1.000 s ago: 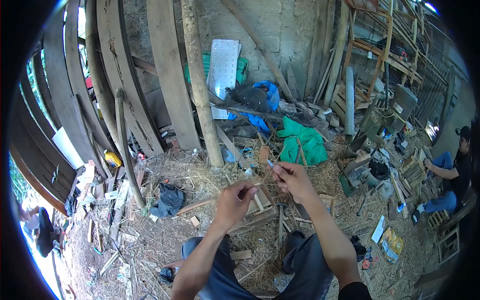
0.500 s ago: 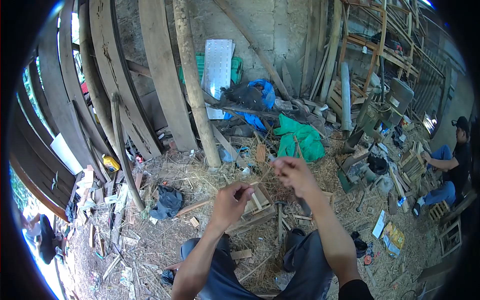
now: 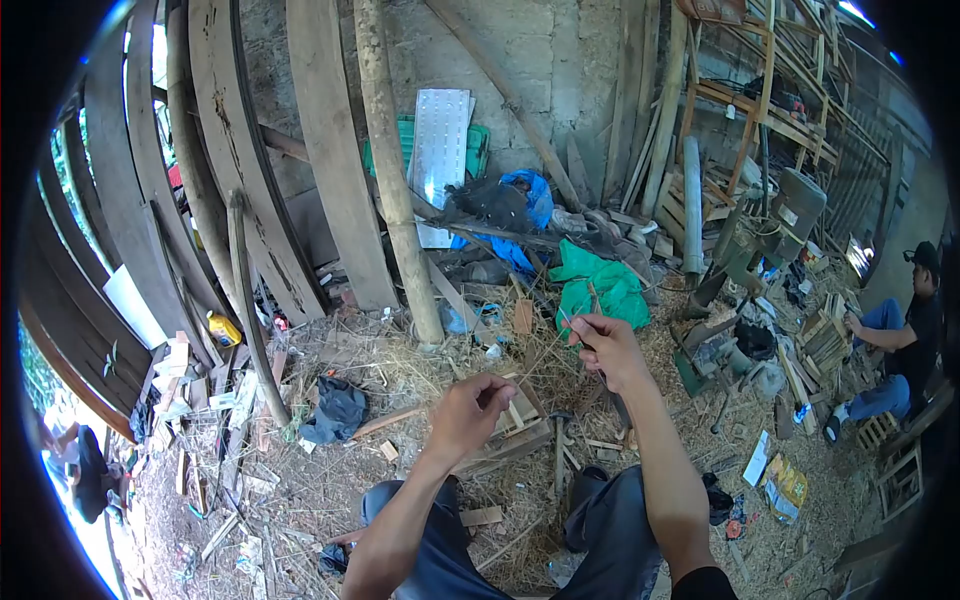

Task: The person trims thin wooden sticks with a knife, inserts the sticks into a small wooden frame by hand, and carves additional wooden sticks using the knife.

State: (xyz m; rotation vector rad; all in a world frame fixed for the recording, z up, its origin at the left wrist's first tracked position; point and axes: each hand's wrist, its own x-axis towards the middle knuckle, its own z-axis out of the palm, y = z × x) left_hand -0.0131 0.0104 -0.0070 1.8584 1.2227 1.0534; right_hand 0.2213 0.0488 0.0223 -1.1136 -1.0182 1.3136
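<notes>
My right hand (image 3: 608,352) is raised in front of me, its fingers closed on a thin stick-like piece (image 3: 568,322) whose exact kind I cannot make out. My left hand (image 3: 468,415) is apart from it, thumb and fingertips pinched together. Whatever that pinch holds, if anything, is too small to see. Below and between the hands, a small wooden frame or box (image 3: 530,440) rests on the ground. Beside it, a hammer (image 3: 560,455) is near my right knee. Under my right wrist shows a dark, narrow object, partly hidden.
A green plastic sheet (image 3: 598,285) and blue tarp (image 3: 530,200) lie ahead by the wall. Wooden posts (image 3: 395,180) rise at front left. A black plastic bag (image 3: 335,408) sits left. Another person (image 3: 900,345) sits at far right. Straw and wood scraps litter the ground.
My right hand has shifted slightly right and down, and the thin piece in its fingers now shows clearly. My left hand has lowered slightly. The view has tilted a little.
</notes>
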